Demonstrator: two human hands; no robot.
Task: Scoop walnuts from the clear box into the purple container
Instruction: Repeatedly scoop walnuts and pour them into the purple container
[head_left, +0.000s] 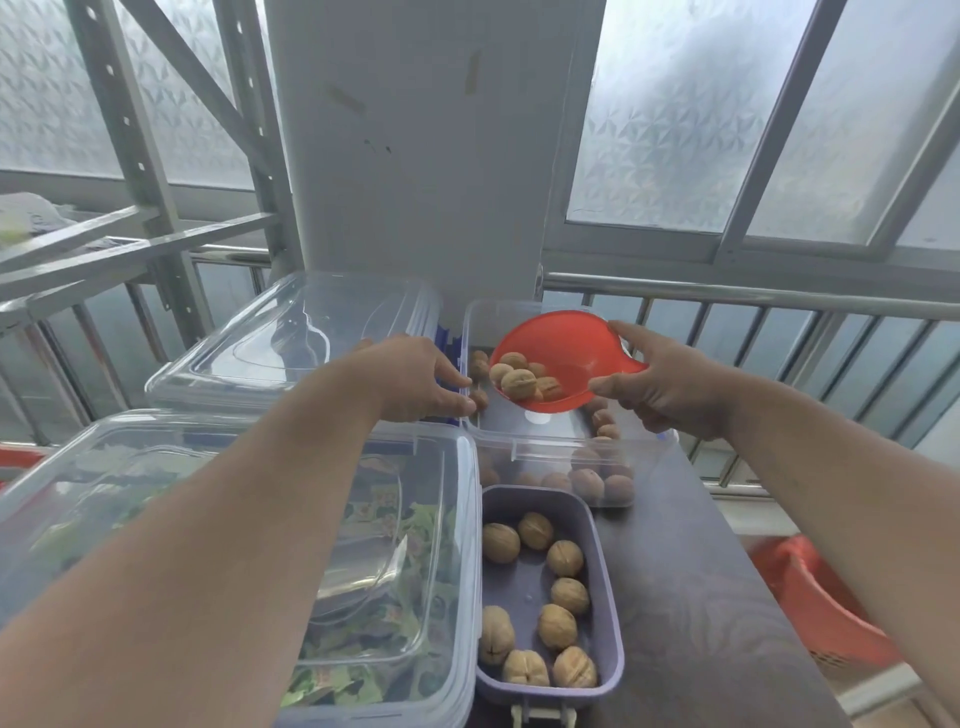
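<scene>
Dark worktop (691, 571) by frosted windows (727, 114), crowded with lidded clear tubs.
My right hand (670, 387) pinches the red plastic scoop (561, 345) of walnuts (519, 383) over the clear plastic box (550, 441) at the far edge; my left hand (421, 379) loosely steadies its rim. The purple rectangular container (550, 597) sits nearer.

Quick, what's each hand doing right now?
Left hand: holds nothing, fingers loosely open, resting at the left rim of the clear box.
Right hand: closed on the handle of the red scoop, which holds several walnuts.
</scene>
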